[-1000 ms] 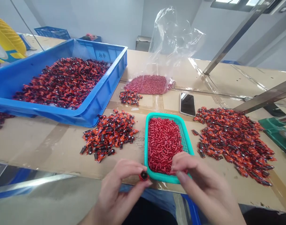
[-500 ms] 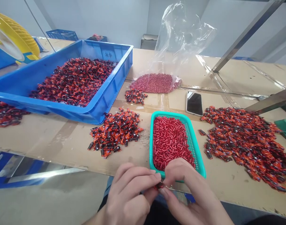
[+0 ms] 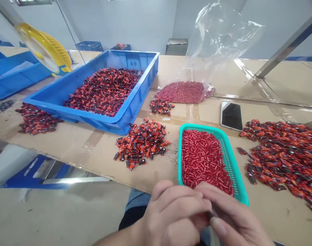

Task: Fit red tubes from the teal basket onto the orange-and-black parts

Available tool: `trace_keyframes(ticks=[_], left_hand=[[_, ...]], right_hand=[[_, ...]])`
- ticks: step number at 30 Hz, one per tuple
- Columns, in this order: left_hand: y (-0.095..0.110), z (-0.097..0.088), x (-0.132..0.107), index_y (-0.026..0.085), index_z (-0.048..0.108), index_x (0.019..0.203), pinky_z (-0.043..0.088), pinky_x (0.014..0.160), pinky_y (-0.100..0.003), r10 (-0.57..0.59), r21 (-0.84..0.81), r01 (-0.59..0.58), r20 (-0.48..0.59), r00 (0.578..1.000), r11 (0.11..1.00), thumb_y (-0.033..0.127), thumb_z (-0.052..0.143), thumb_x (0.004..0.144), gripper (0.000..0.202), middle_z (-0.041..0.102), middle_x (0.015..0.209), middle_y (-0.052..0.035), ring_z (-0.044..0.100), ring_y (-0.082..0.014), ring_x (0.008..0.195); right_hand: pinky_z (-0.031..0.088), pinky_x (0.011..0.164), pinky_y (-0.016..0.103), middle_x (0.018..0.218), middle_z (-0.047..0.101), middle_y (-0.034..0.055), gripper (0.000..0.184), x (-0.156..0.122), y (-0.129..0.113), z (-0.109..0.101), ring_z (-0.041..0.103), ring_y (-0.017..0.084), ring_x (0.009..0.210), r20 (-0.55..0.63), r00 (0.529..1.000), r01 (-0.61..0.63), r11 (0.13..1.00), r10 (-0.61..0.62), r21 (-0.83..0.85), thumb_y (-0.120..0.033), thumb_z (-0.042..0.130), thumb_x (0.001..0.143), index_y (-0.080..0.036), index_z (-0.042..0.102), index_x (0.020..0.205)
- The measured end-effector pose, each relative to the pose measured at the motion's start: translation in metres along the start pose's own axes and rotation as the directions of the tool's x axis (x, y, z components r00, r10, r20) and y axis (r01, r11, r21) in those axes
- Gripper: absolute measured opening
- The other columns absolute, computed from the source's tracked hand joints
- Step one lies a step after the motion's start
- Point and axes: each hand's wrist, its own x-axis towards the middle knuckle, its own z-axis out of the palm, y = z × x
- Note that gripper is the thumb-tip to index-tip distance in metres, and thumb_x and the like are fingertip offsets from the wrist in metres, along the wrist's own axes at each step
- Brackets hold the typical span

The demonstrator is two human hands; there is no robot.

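My left hand (image 3: 175, 213) is closed, its fingers curled round a small black-and-red part (image 3: 209, 215) that shows only as a dark bit between the fingertips. Against it, my right hand (image 3: 235, 217) pinches with thumb and forefinger at the same part. Both hands meet in front of the near end of a green mesh basket (image 3: 181, 153) filled with short red tubes (image 3: 203, 157). Left of the basket lies a pile of black-and-orange parts (image 3: 142, 143). A larger pile of similar parts (image 3: 286, 153) spreads on the right.
A blue tray (image 3: 145, 82) of black-and-orange parts stands back left, with a small heap (image 3: 38, 119) beside it. A clear bag (image 3: 186, 90) of red tubes, a phone (image 3: 231, 115) and a yellow fan-like wheel (image 3: 47, 48) are on the cardboard-covered table. A person's sleeve (image 3: 12, 164) shows far left.
The view has swung left, so the table things sit further right in the picture. My hands stay together and closed at the small part; the right fingers have drawn in closer over it.
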Motion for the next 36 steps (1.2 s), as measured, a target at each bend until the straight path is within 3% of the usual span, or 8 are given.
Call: trace_keyframes(ticks=[3,6,9,12,17,24,28,36], left_hand=[[-0.017,-0.004,-0.005,0.025,0.059,0.101,0.052,0.097,-0.038,-0.003,0.111,0.004,-0.009,1.0,0.994,0.02,0.063,0.101,0.006,0.08,0.112,-0.0054,0.072,-0.0208,0.106],[-0.05,-0.01,-0.014,0.022,0.057,0.103,0.049,0.094,-0.038,-0.107,0.355,0.086,0.041,0.993,0.931,0.015,0.06,0.101,0.008,0.079,0.107,-0.0069,0.07,-0.0238,0.104],[-0.08,-0.014,-0.025,0.021,0.06,0.103,0.044,0.088,-0.041,-0.17,0.459,0.122,0.065,0.983,0.88,0.011,0.058,0.1,0.01,0.079,0.102,-0.008,0.068,-0.0287,0.098],[-0.097,-0.012,-0.032,0.022,0.063,0.101,0.042,0.087,-0.042,-0.152,0.473,0.098,0.079,0.985,0.876,0.011,0.057,0.099,0.012,0.079,0.1,-0.0071,0.068,-0.0301,0.098],[-0.104,-0.01,-0.034,0.024,0.063,0.097,0.043,0.087,-0.043,-0.09,0.388,0.065,0.046,0.995,0.919,0.014,0.062,0.098,0.01,0.08,0.101,-0.0056,0.072,-0.0297,0.099],[-0.085,-0.015,-0.027,0.023,0.06,0.101,0.057,0.085,-0.029,-0.149,0.038,0.154,-0.117,0.982,0.987,0.01,0.073,0.091,0.021,0.071,0.104,-0.002,0.072,-0.0166,0.091],[-0.072,-0.017,-0.025,0.023,0.064,0.108,0.058,0.094,-0.022,-0.282,-0.202,0.254,-0.123,0.951,0.946,0.012,0.081,0.086,0.03,0.07,0.106,-0.0003,0.073,-0.0138,0.099],[-0.058,-0.014,-0.022,0.023,0.061,0.093,0.065,0.081,-0.012,-0.488,-0.439,0.419,-0.054,0.871,0.795,0.021,0.082,0.088,0.021,0.076,0.094,0.0008,0.079,-0.0114,0.085]], right_hand=[[0.064,0.079,0.031,0.115,0.077,0.0056,0.03,-0.007,0.025,-0.032,0.076,0.025,0.098,-0.174,0.985,-0.066,0.935,0.005,-0.35,-0.048,0.058,0.1,-0.031,0.073,0.119],[0.062,0.082,0.05,0.105,0.076,0.0105,0.042,-0.014,0.062,-0.075,0.074,0.035,0.092,-0.381,0.923,-0.232,0.704,-0.059,-0.671,-0.061,0.051,0.097,-0.026,0.071,0.11],[0.054,0.078,0.063,0.093,0.073,0.0192,0.058,-0.023,0.094,-0.112,0.069,0.046,0.088,-0.38,0.922,-0.316,0.414,-0.08,-0.854,-0.07,0.031,0.099,-0.023,0.066,0.098],[0.051,0.069,0.056,0.082,0.07,0.0177,0.054,-0.027,0.105,-0.131,0.068,0.044,0.079,-0.376,0.921,-0.33,0.313,-0.099,-0.89,-0.067,0.031,0.102,-0.025,0.064,0.093],[0.051,0.079,0.053,0.1,0.072,0.0221,0.04,-0.016,0.083,-0.111,0.067,0.039,0.092,-0.365,0.893,-0.255,0.372,-0.263,-0.892,-0.049,0.049,0.105,-0.015,0.067,0.114],[0.054,0.086,0.037,0.103,0.075,0.0049,0.017,0.027,0.045,-0.044,0.065,0.022,0.098,0.03,0.976,0.141,0.528,-0.214,-0.838,-0.024,0.056,0.106,-0.023,0.072,0.112],[0.05,0.077,0.04,0.09,0.072,0.006,0.016,0.044,0.05,-0.031,0.061,0.025,0.087,0.094,0.985,0.155,0.512,-0.144,-0.845,-0.013,0.06,0.1,-0.019,0.074,0.097],[0.051,0.077,0.041,0.088,0.071,0.0086,0.02,0.049,0.056,-0.032,0.061,0.026,0.086,0.051,0.99,0.124,0.618,-0.134,-0.776,-0.015,0.056,0.102,-0.017,0.071,0.089]])
